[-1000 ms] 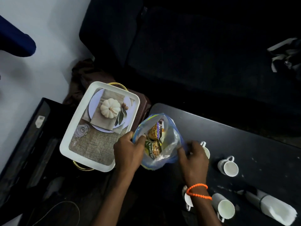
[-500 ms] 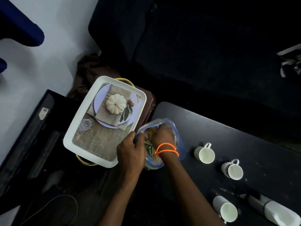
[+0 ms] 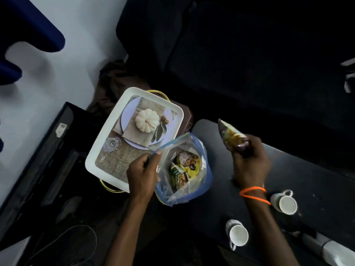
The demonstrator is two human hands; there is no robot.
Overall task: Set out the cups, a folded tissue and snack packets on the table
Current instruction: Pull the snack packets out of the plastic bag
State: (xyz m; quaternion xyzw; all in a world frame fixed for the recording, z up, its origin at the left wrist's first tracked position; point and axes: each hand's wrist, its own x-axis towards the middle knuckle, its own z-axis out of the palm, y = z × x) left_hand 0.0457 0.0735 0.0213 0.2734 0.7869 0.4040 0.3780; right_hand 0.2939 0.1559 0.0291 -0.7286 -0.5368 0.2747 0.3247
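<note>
- Nearest, at the bottom edge: two white cups (image 3: 238, 235) (image 3: 287, 205) upright and empty on the dark table (image 3: 307, 175), well apart from each other; a white roll (image 3: 335, 254), perhaps the tissue, cut off at the lower right corner, so hard to tell.
- Left hand (image 3: 141, 175) pinching the rim of the clear plastic bag (image 3: 184, 169) between thumb and fingers, closed on the film, probably to keep the mouth open and the bag steady for the other hand.
- Inside the bag: at least two snack packets (image 3: 185, 169), yellow and green, lying loose near the bottom.
- Right hand (image 3: 249, 160), orange band at the wrist, wrapped shut around one dark packet (image 3: 231, 137) held up above the table's far end, clear of the bag; judged to be on its way to a spot on the table.
- Farther, just left of the bag: white tray (image 3: 99, 148) with a printed pumpkin picture, holding nothing loose as far as can be told.
- Beyond: dark sofa (image 3: 249, 54).
</note>
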